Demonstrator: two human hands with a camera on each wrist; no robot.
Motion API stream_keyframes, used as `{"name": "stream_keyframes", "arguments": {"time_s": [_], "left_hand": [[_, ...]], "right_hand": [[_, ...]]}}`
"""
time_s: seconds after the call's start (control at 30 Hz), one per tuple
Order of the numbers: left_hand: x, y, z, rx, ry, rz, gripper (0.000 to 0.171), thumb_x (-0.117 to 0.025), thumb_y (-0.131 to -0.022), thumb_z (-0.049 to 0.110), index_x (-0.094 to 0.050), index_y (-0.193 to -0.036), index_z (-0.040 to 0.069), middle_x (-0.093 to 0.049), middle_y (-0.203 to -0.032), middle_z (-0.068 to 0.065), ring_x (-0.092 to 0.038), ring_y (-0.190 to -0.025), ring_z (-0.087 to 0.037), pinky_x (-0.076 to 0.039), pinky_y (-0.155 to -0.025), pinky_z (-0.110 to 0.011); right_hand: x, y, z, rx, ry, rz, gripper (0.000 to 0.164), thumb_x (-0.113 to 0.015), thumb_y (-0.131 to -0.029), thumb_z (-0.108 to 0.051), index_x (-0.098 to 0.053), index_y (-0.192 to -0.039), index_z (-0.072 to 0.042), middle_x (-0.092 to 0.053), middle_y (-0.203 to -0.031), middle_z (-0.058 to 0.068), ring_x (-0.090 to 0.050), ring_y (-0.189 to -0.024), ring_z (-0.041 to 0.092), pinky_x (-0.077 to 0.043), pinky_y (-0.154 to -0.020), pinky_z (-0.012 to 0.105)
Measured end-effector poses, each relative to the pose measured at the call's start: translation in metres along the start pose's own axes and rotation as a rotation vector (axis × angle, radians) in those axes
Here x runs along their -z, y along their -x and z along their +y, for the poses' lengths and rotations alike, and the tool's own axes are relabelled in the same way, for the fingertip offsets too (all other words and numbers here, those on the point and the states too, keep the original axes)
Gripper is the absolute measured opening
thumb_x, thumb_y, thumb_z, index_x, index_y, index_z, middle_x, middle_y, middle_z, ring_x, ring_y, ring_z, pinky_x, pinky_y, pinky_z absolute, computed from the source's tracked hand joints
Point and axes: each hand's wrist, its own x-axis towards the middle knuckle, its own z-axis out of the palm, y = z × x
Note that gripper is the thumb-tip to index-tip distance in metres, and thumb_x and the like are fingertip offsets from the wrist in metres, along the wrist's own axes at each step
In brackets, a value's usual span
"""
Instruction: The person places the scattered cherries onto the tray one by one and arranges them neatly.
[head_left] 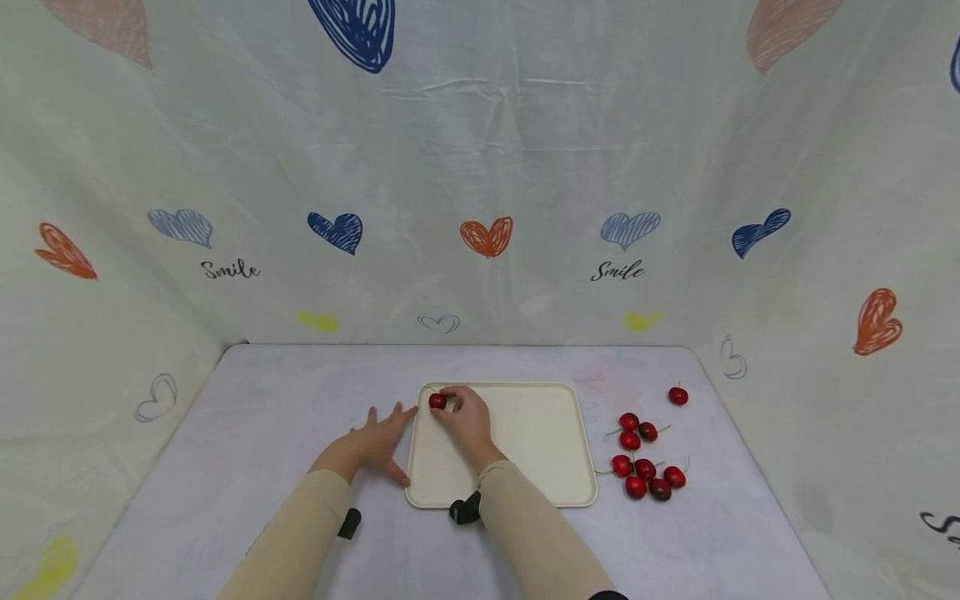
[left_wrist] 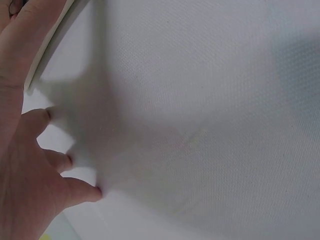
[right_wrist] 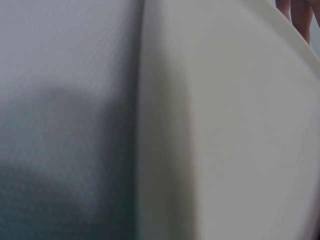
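A cream rectangular tray (head_left: pixel 525 442) lies on the table. Over its far left corner my right hand (head_left: pixel 468 425) pinches a dark red cherry (head_left: pixel 437 401) between thumb and fingertips. My left hand (head_left: pixel 371 446) is spread flat at the tray's left side, its thumb and a fingertip at the rim. In the left wrist view the left hand's spread fingers (left_wrist: pixel 80 192) rest on the tabletop beside the tray edge (left_wrist: pixel 42 57). The right wrist view holds mostly the tray's wall and floor (right_wrist: pixel 250 130), and the cherry is out of sight there.
Right of the tray lies a loose group of several cherries (head_left: pixel 636 487), some with stems. One cherry (head_left: pixel 678 395) sits apart, farther back. A white curtain (head_left: pixel 420 167) printed with hearts hangs behind and beside the pale table (head_left: pixel 300 400).
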Motion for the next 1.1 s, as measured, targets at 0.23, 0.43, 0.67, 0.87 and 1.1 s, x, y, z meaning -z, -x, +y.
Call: {"name": "stream_keyframes", "arguments": {"time_s": [0.23, 0.43, 0.67, 0.87, 1.1], "left_hand": [[0.001, 0.002, 0.004, -0.001, 0.001, -0.002, 0.122, -0.093, -0.059, 0.041, -0.023, -0.155, 0.010, -0.015, -0.157, -0.028, -0.003, -0.135, -0.064, -0.017, -0.092, -0.084], [0.002, 0.004, 0.007, 0.002, 0.003, -0.002, 0.121, -0.093, -0.060, 0.041, -0.023, -0.154, 0.010, -0.015, -0.158, -0.027, -0.003, -0.135, -0.064, -0.017, -0.092, -0.084], [0.003, 0.004, 0.008, -0.001, 0.005, -0.005, 0.122, -0.093, -0.059, 0.041, -0.023, -0.154, 0.010, -0.014, -0.158, -0.027, -0.003, -0.135, -0.065, -0.017, -0.092, -0.084], [0.004, 0.005, 0.009, -0.008, 0.017, -0.009, 0.121, -0.093, -0.060, 0.039, -0.023, -0.154, 0.008, -0.014, -0.157, -0.029, -0.003, -0.134, -0.065, -0.017, -0.092, -0.084], [0.002, 0.006, 0.005, 0.005, 0.031, -0.014, 0.121, -0.093, -0.061, 0.038, -0.023, -0.154, 0.008, -0.013, -0.157, -0.029, -0.002, -0.135, -0.065, -0.014, -0.093, -0.084]], "right_hand": [[0.002, 0.001, 0.000, 0.028, 0.006, 0.006, 0.030, -0.084, -0.075, -0.013, -0.073, -0.103, -0.007, -0.066, -0.090, 0.000, -0.045, -0.061, 0.002, -0.042, -0.056, 0.019], [0.004, 0.000, 0.000, 0.008, 0.017, -0.002, 0.032, -0.084, -0.076, -0.015, -0.073, -0.105, -0.009, -0.065, -0.089, -0.001, -0.045, -0.061, 0.002, -0.041, -0.056, 0.020], [0.005, 0.000, 0.001, 0.012, 0.022, -0.003, 0.033, -0.085, -0.075, -0.016, -0.073, -0.105, -0.008, -0.064, -0.087, -0.001, -0.046, -0.061, 0.002, -0.042, -0.056, 0.020], [0.008, -0.001, 0.002, -0.029, -0.060, -0.014, 0.036, -0.085, -0.075, -0.015, -0.072, -0.108, -0.008, -0.063, -0.087, -0.001, -0.048, -0.062, 0.002, -0.043, -0.058, 0.020], [0.020, -0.001, 0.001, -0.209, -0.332, -0.018, 0.036, -0.083, -0.076, -0.009, -0.071, -0.110, -0.006, -0.060, -0.075, 0.000, -0.051, -0.064, 0.007, -0.044, -0.056, 0.021]]}}
